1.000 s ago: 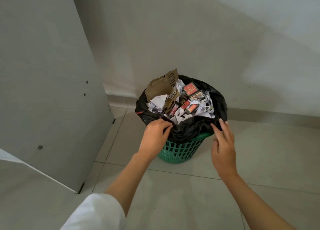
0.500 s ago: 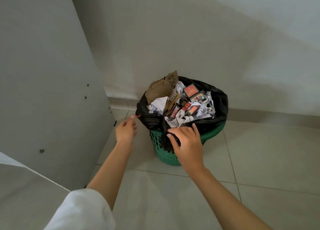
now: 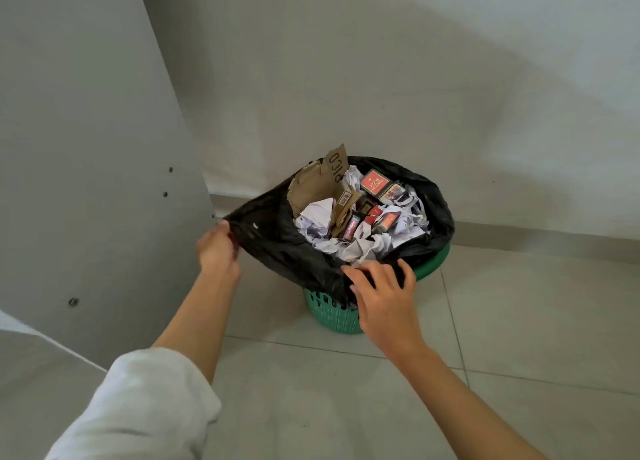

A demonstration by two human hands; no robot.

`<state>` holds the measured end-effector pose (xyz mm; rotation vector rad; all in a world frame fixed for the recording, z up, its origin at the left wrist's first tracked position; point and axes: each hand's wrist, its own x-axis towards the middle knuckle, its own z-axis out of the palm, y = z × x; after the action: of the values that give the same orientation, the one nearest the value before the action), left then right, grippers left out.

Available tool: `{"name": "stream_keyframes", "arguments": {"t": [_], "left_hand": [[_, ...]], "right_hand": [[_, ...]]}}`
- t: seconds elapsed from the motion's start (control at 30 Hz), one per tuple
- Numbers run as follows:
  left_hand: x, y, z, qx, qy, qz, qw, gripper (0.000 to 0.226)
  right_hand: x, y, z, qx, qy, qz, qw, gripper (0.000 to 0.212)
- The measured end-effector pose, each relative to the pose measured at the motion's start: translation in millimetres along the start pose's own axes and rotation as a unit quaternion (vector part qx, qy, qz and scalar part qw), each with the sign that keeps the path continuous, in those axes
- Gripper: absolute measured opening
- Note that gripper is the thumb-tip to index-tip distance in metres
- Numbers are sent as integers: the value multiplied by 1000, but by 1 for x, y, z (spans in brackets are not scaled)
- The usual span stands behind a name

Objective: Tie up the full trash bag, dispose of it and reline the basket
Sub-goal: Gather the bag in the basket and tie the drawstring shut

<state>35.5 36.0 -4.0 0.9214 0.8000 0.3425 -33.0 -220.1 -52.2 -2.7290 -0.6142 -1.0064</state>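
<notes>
- A white sleeve [image 3: 138,400] covers the left upper arm at the bottom edge; both forearms reach forward over the pale floor tiles [image 3: 346,407].
- The right hand [image 3: 384,297] lies on the near side of the black trash bag [image 3: 294,255]. Its fingers [image 3: 401,269] are spread and bent into the plastic, clutching a bunched fold that shows between them.
- The left hand [image 3: 216,248] is out to the left of the basket. Its fingers are clenched on the bag's rim, which is drawn out sideways into a taut point.
- The trash bag sits in the green slotted basket [image 3: 332,316], which stands on the floor. Its near-left edge is off the basket's rim; on the far-right side, the plastic drapes over it.
- The bag is heaped above the rim: crumpled white paper [image 3: 317,217], torn brown cardboard [image 3: 311,186] sticking up at the back left, and small red boxes [image 3: 375,182] towards the far right.
- A tall grey panel [image 3: 86,182] with small screw heads stands just beside the left hand, close to the stretched plastic.
- Behind the basket runs a low skirting [image 3: 519,232], then the plain white wall [image 3: 381,78].
</notes>
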Motion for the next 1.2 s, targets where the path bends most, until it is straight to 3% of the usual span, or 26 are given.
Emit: {"name": "stream_keyframes", "arguments": {"t": [0.1,0.23,0.37,0.43,0.47,0.57,0.67,0.77,0.87,1.0,1.1,1.2], "left_hand": [[-20,31,11,-18,-65,37,997,19],[-64,40,40,30,-219,93,971,18],[-100,13,59,199,-373,111,899,14],[-112,-6,61,312,-414,118,847,9],[-116,-15,61,330,-421,111,838,8],[-119,-29,55,246,-423,26,872,21],[-116,-32,48,189,-448,-25,873,38],[-116,-31,43,184,-464,-24,866,41],[-117,-25,42,166,-473,-17,865,41],[-114,-8,43,210,-470,45,856,40],[-109,4,42,326,-467,196,798,43],[-104,13,45,453,-445,378,674,45]], "right_hand": [[-7,13,-3,-14,8,1,1000,35],[-14,25,-9,-18,13,16,1000,29],[-24,43,-20,1,-3,36,999,25],[-25,51,-28,37,-5,46,998,26],[-24,54,-32,60,-2,59,996,26],[-9,57,-44,128,5,159,979,36],[19,46,-51,155,24,226,961,40],[50,22,-56,221,19,222,950,40],[71,4,-57,255,-82,219,938,45],[75,-2,-53,296,-162,162,927,18],[77,-1,-55,417,-191,193,867,9],[81,-1,-55,451,-221,197,842,18]]}}
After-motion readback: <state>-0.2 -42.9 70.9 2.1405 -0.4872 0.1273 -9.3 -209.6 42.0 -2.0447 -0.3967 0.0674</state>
